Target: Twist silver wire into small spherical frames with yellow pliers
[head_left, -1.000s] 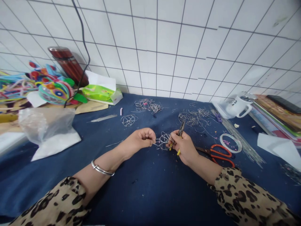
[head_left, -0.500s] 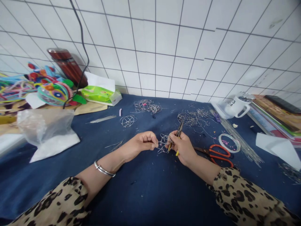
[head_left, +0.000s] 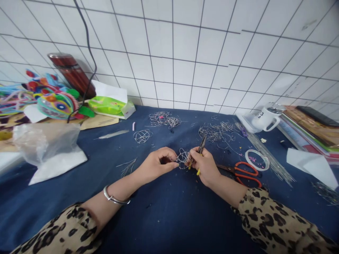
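Observation:
A small tangled wire shape point(head_left: 182, 157) hangs just above the dark blue cloth point(head_left: 169, 211), between my two hands. My left hand point(head_left: 156, 164) pinches its left side with curled fingers. My right hand point(head_left: 205, 165) is closed round yellow-handled pliers point(head_left: 200, 150), whose dark tips point up and away, and its fingers also touch the shape's right side. Both forearms rest low over the cloth in leopard-print sleeves, and a silver bangle point(head_left: 115, 198) rings the left wrist.
Orange-handled scissors point(head_left: 243, 173) and a roll of clear tape point(head_left: 256, 159) lie right of my right hand. Wire piles point(head_left: 218, 131), a wire ball point(head_left: 142, 135), straight wires point(head_left: 270, 158) and a white mug point(head_left: 265, 119) sit farther back. A plastic bag point(head_left: 45, 141) stands at left.
My hands have drawn closer together round the wire shape, and the left hand has shifted slightly right and down. The view has drifted a little.

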Demonstrator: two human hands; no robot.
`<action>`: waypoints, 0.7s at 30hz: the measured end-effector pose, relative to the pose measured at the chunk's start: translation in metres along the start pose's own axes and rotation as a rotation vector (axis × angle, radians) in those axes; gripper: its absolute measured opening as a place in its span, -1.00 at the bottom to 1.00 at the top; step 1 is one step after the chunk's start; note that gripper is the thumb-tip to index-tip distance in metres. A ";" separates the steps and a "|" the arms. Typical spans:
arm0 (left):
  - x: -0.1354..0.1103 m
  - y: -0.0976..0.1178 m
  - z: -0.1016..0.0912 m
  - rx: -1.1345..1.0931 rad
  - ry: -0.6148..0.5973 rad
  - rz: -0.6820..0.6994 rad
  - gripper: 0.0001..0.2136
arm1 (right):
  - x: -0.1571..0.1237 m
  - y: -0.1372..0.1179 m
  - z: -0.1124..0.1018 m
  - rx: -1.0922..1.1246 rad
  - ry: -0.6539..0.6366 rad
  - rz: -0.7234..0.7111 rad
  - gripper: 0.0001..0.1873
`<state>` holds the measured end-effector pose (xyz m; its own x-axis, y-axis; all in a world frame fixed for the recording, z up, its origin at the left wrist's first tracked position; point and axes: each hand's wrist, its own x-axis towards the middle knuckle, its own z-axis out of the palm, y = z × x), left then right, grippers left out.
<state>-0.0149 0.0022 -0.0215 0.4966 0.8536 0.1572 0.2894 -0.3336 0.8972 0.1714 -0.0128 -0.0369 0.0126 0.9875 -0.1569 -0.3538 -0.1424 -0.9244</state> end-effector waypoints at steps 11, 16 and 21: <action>-0.004 0.003 0.009 0.469 0.177 0.135 -0.84 | -0.001 0.002 0.002 -0.050 -0.018 -0.015 -0.83; -0.004 0.001 0.009 0.499 0.179 0.136 -0.79 | -0.001 0.002 0.001 -0.075 -0.019 -0.013 -0.84; -0.004 0.003 0.006 0.437 0.129 0.149 -0.80 | -0.002 0.000 0.002 -0.076 -0.015 0.008 -0.83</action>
<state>-0.0111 -0.0044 -0.0219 0.4615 0.8171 0.3454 0.5534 -0.5695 0.6078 0.1695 -0.0150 -0.0360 -0.0046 0.9872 -0.1596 -0.2817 -0.1544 -0.9470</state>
